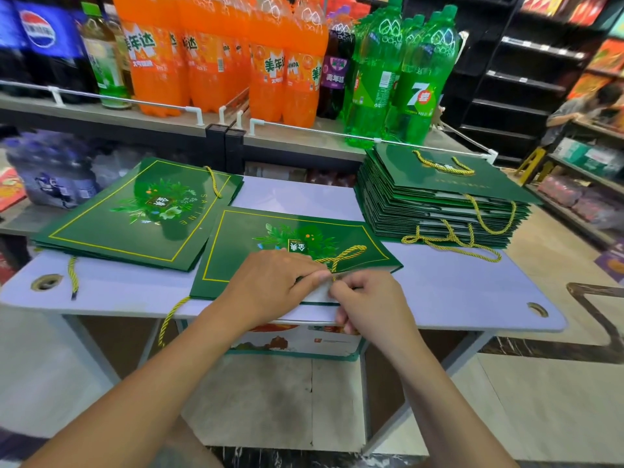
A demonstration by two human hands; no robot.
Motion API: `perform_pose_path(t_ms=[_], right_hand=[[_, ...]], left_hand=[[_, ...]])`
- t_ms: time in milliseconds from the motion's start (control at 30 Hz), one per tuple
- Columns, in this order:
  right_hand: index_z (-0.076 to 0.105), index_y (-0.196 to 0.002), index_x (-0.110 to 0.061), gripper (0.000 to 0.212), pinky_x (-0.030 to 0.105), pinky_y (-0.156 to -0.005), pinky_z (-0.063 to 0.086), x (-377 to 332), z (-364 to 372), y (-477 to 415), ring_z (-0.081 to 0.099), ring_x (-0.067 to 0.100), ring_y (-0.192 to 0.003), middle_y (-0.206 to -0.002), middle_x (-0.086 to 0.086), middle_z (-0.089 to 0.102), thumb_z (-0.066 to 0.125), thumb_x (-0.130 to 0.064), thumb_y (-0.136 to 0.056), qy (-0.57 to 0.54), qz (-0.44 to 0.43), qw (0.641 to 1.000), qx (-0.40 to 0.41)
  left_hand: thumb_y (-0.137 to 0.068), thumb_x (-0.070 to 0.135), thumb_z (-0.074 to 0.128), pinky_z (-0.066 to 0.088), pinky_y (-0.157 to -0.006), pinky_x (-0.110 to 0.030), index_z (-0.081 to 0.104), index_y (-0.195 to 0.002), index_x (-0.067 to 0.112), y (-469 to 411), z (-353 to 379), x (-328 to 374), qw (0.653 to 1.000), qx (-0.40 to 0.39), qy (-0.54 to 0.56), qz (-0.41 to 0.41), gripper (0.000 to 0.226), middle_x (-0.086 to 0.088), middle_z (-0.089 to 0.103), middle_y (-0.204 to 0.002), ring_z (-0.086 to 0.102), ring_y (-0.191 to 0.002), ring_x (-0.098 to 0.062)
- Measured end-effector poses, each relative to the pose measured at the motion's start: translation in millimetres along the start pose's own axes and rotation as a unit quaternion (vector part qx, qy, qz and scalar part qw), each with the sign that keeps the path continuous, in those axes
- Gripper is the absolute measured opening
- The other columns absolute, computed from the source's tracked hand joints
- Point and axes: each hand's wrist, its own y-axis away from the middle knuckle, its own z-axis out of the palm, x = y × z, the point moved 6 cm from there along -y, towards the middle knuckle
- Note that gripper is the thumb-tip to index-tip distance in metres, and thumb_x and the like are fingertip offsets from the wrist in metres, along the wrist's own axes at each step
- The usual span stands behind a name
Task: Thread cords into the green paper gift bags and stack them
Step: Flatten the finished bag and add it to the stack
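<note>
I see my left hand (277, 285) lying on the near edge of the flat green gift bag (270, 238), fingers curled and pinching that edge. My right hand (368, 302), fingertip to fingertip with it, pinches the gold cord (347, 255), whose loop lies on the bag just beyond both hands. Beyond and right of the right hand a tall stack of corded bags (439, 204) sits on the pale table (472, 292); beyond and left of the left hand lies a lower pile of bags (135, 211), and a loose cord (169, 319) hangs over the table edge beside my left forearm.
</note>
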Motion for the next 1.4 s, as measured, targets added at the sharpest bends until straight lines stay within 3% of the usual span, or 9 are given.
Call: perform_pose_path(t_ms=[233,400,533,633,833,967,1033,1233,1400], right_hand=[[0.071,-0.072,-0.020,0.033,0.026,-0.056,0.050,2,-6,5,0.061,0.009,-0.047,-0.058,-0.004,0.071,0.060,-0.040,-0.096,0.051,-0.040,0.998,-0.013],[0.069,-0.077,-0.030,0.028,0.033,-0.061,0.044,7,-35,26,0.057,0.008,-0.072,-0.071,-0.014,0.062,0.057,-0.047,-0.096,0.147,-0.176,0.957,0.179],[0.061,-0.134,-0.045,0.050,0.041,-0.106,0.042,21,-15,30,0.047,0.014,-0.131,-0.134,-0.010,0.058,0.036,-0.068,-0.097,0.292,-0.196,0.930,0.109],[0.027,-0.155,-0.054,0.072,0.050,-0.128,0.003,26,3,31,0.012,0.020,-0.157,-0.166,-0.003,0.028,0.008,-0.083,-0.091,0.380,-0.132,0.915,0.025],[0.009,-0.158,-0.053,0.078,0.054,-0.127,-0.004,15,24,32,-0.006,0.024,-0.159,-0.172,0.005,0.011,0.002,-0.087,-0.088,0.391,-0.136,0.910,-0.022],[0.006,-0.158,-0.055,0.080,0.055,-0.127,-0.005,17,27,33,-0.009,0.024,-0.159,-0.173,0.005,0.003,0.002,-0.088,-0.086,0.391,-0.134,0.910,-0.031],[0.002,-0.158,-0.055,0.080,0.056,-0.127,-0.003,17,26,32,-0.006,0.025,-0.159,-0.172,0.005,0.006,0.002,-0.088,-0.085,0.394,-0.135,0.909,-0.029],[-0.002,-0.160,-0.051,0.084,0.058,-0.126,-0.008,11,28,18,-0.010,0.028,-0.158,-0.172,0.007,0.002,0.001,-0.090,-0.085,0.408,-0.152,0.900,-0.027],[0.006,-0.161,-0.049,0.086,0.058,-0.126,-0.005,14,33,17,-0.004,0.028,-0.159,-0.172,0.007,0.008,0.000,-0.089,-0.085,0.409,-0.162,0.898,-0.022]], left_hand=[[-0.099,0.063,0.039,0.057,-0.077,-0.030,0.076,-0.110,0.042,0,-4,3,1.000,-0.002,0.001,0.000,0.044,0.025,0.074,-0.110,0.067,-0.104,-0.001],[-0.095,0.057,0.047,0.057,-0.088,-0.036,0.075,-0.111,0.039,-1,-11,4,0.998,0.010,0.053,-0.025,0.037,0.024,0.073,-0.113,0.065,-0.109,0.000],[-0.098,0.030,0.059,0.047,-0.105,-0.038,0.066,-0.128,0.028,-10,-15,-8,0.992,0.048,0.084,-0.087,0.030,0.014,0.061,-0.131,0.052,-0.125,-0.007],[-0.097,0.042,0.063,0.038,-0.113,-0.039,0.054,-0.145,0.024,-28,-4,-14,0.982,-0.110,0.007,-0.151,0.052,0.003,0.052,-0.145,0.043,-0.137,-0.021],[-0.100,0.024,0.056,0.051,-0.074,-0.034,0.064,-0.099,0.019,-64,-5,-12,0.964,-0.202,0.014,-0.172,0.010,0.006,0.067,-0.094,0.063,-0.088,-0.016],[-0.101,0.004,0.044,0.048,-0.054,-0.030,0.051,-0.109,0.011,-72,-7,-21,0.821,-0.160,0.421,-0.350,0.012,-0.006,0.065,-0.085,0.052,-0.057,-0.016],[-0.099,0.011,0.052,0.039,-0.049,-0.025,0.056,-0.122,0.013,-75,-9,-25,0.767,-0.189,0.493,-0.365,0.023,-0.003,0.056,-0.080,0.041,-0.052,-0.012],[-0.097,0.049,0.062,0.029,-0.047,-0.023,0.070,-0.096,0.019,-85,-14,-11,0.865,-0.375,0.199,-0.268,0.031,0.009,0.039,-0.058,0.030,-0.047,-0.011],[-0.097,0.049,0.063,0.032,-0.051,-0.024,0.062,-0.076,0.021,-94,-9,-5,0.861,-0.340,0.263,-0.273,0.035,0.009,0.041,-0.057,0.033,-0.049,-0.011]])
